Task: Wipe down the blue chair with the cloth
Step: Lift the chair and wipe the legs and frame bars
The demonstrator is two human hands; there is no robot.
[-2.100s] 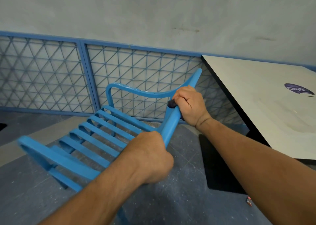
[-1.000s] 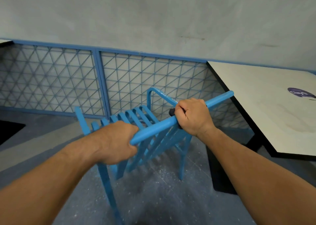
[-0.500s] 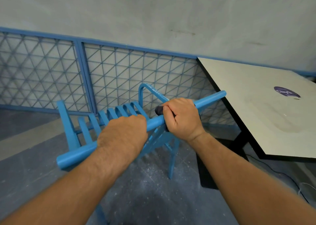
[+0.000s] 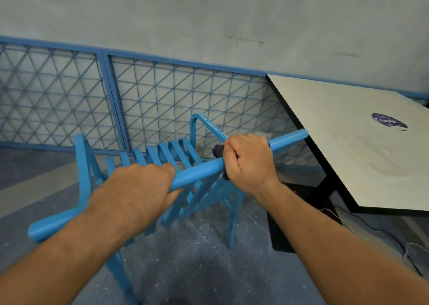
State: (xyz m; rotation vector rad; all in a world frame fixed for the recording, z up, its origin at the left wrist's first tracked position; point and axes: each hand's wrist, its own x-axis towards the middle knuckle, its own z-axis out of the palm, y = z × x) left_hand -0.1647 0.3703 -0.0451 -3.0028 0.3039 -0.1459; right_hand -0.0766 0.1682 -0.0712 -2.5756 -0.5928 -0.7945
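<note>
1. There's the blue chair [image 4: 199,171], standing on the floor [image 4: 197,263] in front of the mesh fence [image 4: 174,96], its back toward the camera; the top rail slants from low left to high right, its upper end just beside the tabletop [image 4: 348,156].
2. The left grip [image 4: 139,188] is clenched over the bare rail near its middle; the steadying hand, by the look of it.
3. The right grip [image 4: 248,163] is closed round the same rail further up, trapping the cloth [image 4: 217,150] against the bar; only a dark tuft pokes out at the fist's left.
4. What matters now: any wipe runs along the rail's long axis; one bare stretch lies between the two grips, a shorter one beyond the right grip toward the tabletop; the right is nearer to both.
5. Hard to see: most of the cloth, the left fingertips behind the rail, the rail under the left forearm; the near leg is cut off at the bottom edge.
</note>
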